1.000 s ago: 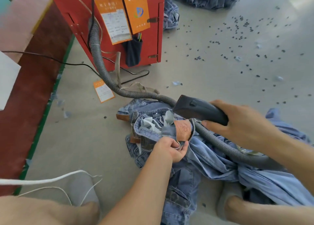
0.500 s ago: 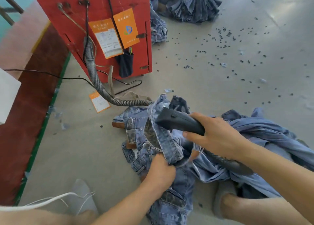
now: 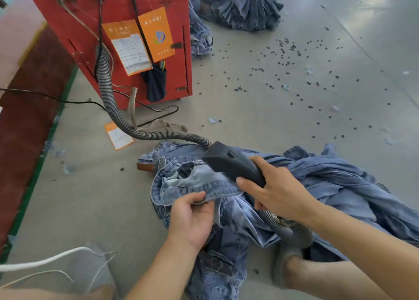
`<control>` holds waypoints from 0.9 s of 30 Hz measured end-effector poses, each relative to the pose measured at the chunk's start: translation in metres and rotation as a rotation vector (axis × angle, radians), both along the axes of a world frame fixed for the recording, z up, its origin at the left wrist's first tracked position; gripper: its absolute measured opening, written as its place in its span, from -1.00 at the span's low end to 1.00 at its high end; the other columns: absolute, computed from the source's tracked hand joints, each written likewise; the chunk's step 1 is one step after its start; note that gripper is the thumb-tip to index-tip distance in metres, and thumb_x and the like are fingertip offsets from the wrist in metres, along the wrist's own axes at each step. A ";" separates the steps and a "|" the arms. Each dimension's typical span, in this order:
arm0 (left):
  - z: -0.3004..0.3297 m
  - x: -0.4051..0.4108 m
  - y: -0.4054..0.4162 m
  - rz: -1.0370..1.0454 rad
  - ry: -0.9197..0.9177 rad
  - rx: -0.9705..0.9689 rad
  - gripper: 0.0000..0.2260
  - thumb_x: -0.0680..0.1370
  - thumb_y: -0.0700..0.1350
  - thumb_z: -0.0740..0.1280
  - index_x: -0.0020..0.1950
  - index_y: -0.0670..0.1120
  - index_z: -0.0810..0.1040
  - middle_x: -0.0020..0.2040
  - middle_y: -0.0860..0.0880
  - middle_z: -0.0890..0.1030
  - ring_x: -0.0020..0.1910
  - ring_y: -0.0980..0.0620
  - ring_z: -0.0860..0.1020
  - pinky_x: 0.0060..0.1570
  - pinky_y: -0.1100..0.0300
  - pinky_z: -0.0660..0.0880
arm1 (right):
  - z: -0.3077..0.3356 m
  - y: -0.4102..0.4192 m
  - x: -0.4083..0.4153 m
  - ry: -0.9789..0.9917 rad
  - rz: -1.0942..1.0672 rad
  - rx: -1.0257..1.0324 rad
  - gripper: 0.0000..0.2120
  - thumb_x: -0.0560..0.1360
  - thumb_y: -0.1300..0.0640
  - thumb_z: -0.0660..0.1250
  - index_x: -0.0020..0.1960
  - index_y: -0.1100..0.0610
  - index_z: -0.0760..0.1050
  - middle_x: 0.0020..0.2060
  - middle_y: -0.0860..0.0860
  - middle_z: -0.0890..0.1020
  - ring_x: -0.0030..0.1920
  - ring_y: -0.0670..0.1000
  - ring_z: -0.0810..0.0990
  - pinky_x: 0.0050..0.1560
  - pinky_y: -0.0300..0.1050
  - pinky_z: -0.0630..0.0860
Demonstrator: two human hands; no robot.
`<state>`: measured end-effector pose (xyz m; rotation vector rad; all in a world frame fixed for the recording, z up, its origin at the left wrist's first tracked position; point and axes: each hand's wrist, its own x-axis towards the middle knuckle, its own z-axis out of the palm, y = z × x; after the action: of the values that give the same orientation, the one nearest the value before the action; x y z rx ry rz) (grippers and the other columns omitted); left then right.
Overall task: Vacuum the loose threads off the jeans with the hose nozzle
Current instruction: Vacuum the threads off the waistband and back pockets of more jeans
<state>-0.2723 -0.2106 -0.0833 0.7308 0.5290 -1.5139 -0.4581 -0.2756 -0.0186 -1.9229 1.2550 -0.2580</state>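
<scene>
I see a grey concrete floor (image 3: 260,123) scattered with small dark bits (image 3: 283,57). A red cabinet (image 3: 127,9) stands at the back left.

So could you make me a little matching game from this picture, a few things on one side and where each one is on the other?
Things:
1. vacuum nozzle
2. jeans waistband
3. orange tag
4. dark pouch

Places:
A. lying flat on the floor beside the hose
B. gripped in the right hand
C. hanging on the red cabinet
D. pinched in the left hand

Pairs: 1-B, 2-D, 3-A, 4-C
</scene>
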 end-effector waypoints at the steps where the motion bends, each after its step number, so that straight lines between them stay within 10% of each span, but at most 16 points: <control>1: 0.001 0.002 -0.001 0.021 0.009 -0.029 -0.72 0.38 -0.42 0.19 -0.17 -0.40 0.71 0.01 -0.31 0.70 -0.06 -0.26 0.73 -0.06 -0.04 0.67 | 0.000 0.001 0.002 -0.001 0.021 -0.003 -0.80 0.56 -0.29 0.29 0.12 -0.46 0.32 -0.27 -0.36 0.65 -0.47 -0.15 0.66 -0.40 -0.33 0.50; 5: -0.007 0.010 0.004 0.027 0.025 -0.082 -0.66 0.46 -0.32 0.22 0.17 -0.29 0.64 0.22 -0.27 0.66 0.25 -0.26 0.61 0.40 -0.13 0.42 | 0.004 0.006 0.006 0.004 0.066 0.009 -0.75 0.61 -0.18 0.36 0.24 -0.25 0.40 -0.29 -0.38 0.62 -0.48 -0.14 0.65 -0.41 -0.36 0.45; 15: -0.011 0.004 0.013 -0.086 -0.156 -0.026 -0.61 0.50 -0.57 0.21 -0.17 -0.23 0.76 0.02 -0.28 0.71 -0.04 -0.19 0.73 0.09 -0.11 0.64 | 0.053 -0.026 -0.019 -0.013 0.062 -0.145 -0.75 0.46 -0.35 0.34 0.10 -0.40 0.42 -0.45 -0.06 0.66 -0.51 -0.07 0.63 -0.50 -0.29 0.49; 27: -0.022 -0.004 0.021 -0.298 -0.411 0.064 -0.60 0.55 -0.60 0.18 0.07 -0.18 0.64 -0.06 -0.14 0.73 0.00 -0.15 0.64 0.20 -0.07 0.53 | 0.042 -0.040 -0.030 0.365 0.412 -0.237 -0.57 0.44 -0.53 0.16 0.29 -0.56 0.28 -0.24 -0.30 0.63 -0.23 -0.25 0.60 -0.25 -0.20 0.54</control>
<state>-0.2762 -0.1898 -0.1055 1.1774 0.1615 -1.5650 -0.4883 -0.3154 0.0236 -2.4612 1.0492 0.1732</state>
